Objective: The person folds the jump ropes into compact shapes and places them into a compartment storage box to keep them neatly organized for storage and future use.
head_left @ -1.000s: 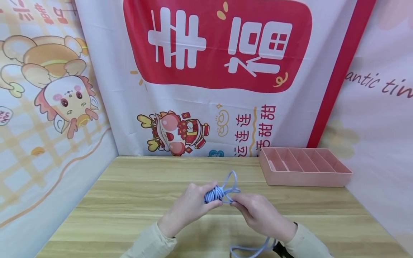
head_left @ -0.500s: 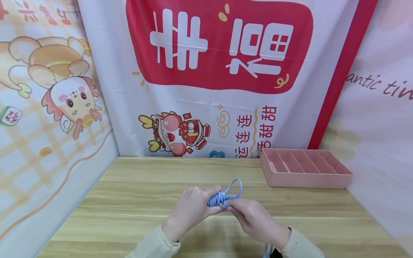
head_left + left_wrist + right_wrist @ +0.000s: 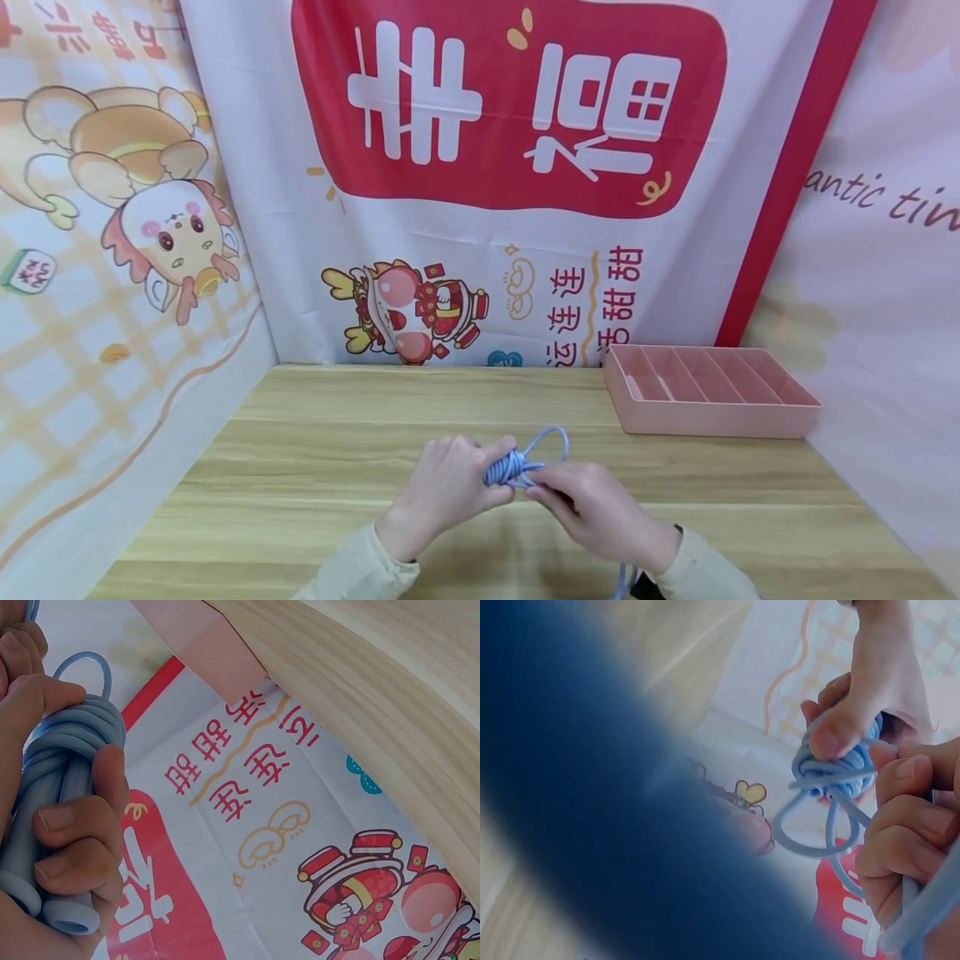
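A light blue jump rope [image 3: 504,469] is wound in tight turns around its own two handles [image 3: 70,913], which lie side by side. My left hand [image 3: 448,485] grips those handles, its fingers curled round them in the left wrist view. Close by on the right, my right hand [image 3: 602,510] pinches the cord near the wound part. A small loop of cord [image 3: 810,851] sticks out from the bundle's end. More cord [image 3: 622,581] hangs down beside the right wrist. In the right wrist view a blurred dark blue shape hides much of the left side.
A pink divided box [image 3: 712,418] stands on the wooden table [image 3: 360,408] at the back right. Printed cloths [image 3: 517,225] hang behind the table and at both sides.
Both hands have shifted slightly to the right and toward me since a second ago. The right hand has come closer to the wound rope, and the protruding loop has changed shape.
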`<control>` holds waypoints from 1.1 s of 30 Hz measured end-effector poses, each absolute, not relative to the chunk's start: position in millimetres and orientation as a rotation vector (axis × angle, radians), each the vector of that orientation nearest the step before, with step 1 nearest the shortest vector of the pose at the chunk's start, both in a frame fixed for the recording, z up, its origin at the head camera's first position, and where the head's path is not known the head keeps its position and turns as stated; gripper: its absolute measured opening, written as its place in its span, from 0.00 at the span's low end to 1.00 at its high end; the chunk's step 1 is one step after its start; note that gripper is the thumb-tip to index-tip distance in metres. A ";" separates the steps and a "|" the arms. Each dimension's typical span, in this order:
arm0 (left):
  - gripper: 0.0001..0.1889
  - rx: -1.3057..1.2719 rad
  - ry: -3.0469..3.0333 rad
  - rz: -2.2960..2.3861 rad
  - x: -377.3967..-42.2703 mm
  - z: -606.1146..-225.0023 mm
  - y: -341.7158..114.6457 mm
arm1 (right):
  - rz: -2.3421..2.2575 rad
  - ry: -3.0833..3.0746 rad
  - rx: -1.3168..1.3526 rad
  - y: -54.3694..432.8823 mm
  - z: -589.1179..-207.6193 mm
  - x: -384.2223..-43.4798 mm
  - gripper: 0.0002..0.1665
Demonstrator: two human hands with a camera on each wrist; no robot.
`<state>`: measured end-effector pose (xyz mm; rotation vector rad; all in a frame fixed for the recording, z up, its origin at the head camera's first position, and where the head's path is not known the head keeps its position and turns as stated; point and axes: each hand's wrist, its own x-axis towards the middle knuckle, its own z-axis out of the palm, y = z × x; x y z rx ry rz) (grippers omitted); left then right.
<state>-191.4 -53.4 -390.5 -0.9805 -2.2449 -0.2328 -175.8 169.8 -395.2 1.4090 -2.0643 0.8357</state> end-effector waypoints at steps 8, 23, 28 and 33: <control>0.13 -1.050 -2.282 -0.197 -190.2 -389.5 -54.4 | 0.862 -2.071 1.414 182.3 -385.3 -179.2 0.08; 0.12 -1.296 -2.275 -0.328 -192.7 -391.7 -52.9 | 0.891 -2.122 1.486 196.1 -365.3 -177.9 0.10; 0.27 -1.384 -2.201 -0.361 -190.8 -392.9 -47.8 | 0.958 -2.059 1.524 195.1 -365.6 -179.7 0.13; 0.28 -1.406 -2.139 -0.392 -189.0 -395.5 -43.6 | 1.108 -2.000 1.576 194.3 -370.6 -185.6 0.16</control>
